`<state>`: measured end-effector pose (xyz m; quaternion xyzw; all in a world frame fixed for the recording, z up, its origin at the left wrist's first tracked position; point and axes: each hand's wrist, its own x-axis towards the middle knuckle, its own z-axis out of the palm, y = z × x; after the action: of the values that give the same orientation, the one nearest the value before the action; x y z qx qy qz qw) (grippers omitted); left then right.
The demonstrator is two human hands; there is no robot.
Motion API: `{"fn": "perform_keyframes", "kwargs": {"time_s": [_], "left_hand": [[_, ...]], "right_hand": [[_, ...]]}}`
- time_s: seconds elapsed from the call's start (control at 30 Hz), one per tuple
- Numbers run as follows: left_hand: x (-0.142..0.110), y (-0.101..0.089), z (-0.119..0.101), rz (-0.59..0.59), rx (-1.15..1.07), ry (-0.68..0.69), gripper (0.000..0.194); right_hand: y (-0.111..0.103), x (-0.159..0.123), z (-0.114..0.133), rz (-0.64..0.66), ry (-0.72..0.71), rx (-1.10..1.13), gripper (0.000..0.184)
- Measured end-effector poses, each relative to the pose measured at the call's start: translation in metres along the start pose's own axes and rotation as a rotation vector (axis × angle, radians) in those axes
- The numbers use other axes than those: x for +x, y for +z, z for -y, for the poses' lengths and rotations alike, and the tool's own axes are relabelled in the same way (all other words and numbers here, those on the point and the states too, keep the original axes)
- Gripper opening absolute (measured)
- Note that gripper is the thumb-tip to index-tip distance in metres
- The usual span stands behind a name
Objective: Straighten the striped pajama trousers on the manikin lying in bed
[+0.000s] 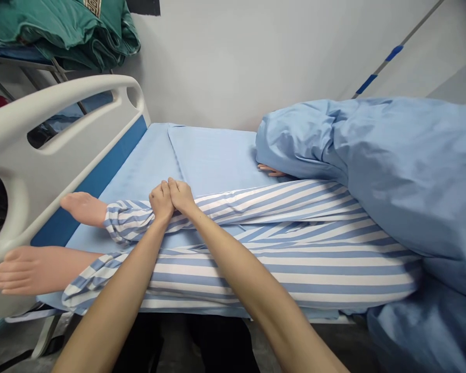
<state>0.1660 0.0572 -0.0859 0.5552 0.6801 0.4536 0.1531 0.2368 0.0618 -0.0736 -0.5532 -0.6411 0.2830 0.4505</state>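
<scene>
A manikin in blue-and-white striped trousers (291, 259) lies on the bed, its bare feet toward the footboard. My left hand (162, 199) and my right hand (181, 195) are side by side and touching, closed over the shin of the manikin's far leg (233, 206). Their fingertips are hidden on the leg's far side. The far foot (84, 208) sticks out of its bunched cuff to the left of my hands. Closer to me, the near foot (42, 269) lies at the left end, beneath the line of my left forearm.
A white footboard (68, 111) with handle openings bounds the bed at left. A light-blue quilt (392, 155) covers the manikin's upper body, a few fingers (271, 170) showing under its edge. Green bedding (62, 31) is piled behind the footboard. A pale wall (248, 62) runs along the far side.
</scene>
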Motion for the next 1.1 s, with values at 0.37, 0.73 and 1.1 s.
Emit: {"fn": "perform_keyframes", "kwargs": {"time_s": [0.37, 0.73, 1.1], "left_hand": [[-0.003, 0.001, -0.011, 0.091, 0.133, 0.042, 0.037], [-0.013, 0.047, -0.048, 0.017, -0.32, -0.1, 0.032], [-0.021, 0.044, -0.049, 0.044, -0.126, 0.03, 0.037]], "right_hand": [[-0.043, -0.015, -0.024, -0.114, -0.072, -0.061, 0.043], [-0.05, -0.013, -0.022, -0.244, 0.03, 0.197, 0.041], [-0.091, -0.008, -0.017, -0.013, -0.033, -0.343, 0.032]]}}
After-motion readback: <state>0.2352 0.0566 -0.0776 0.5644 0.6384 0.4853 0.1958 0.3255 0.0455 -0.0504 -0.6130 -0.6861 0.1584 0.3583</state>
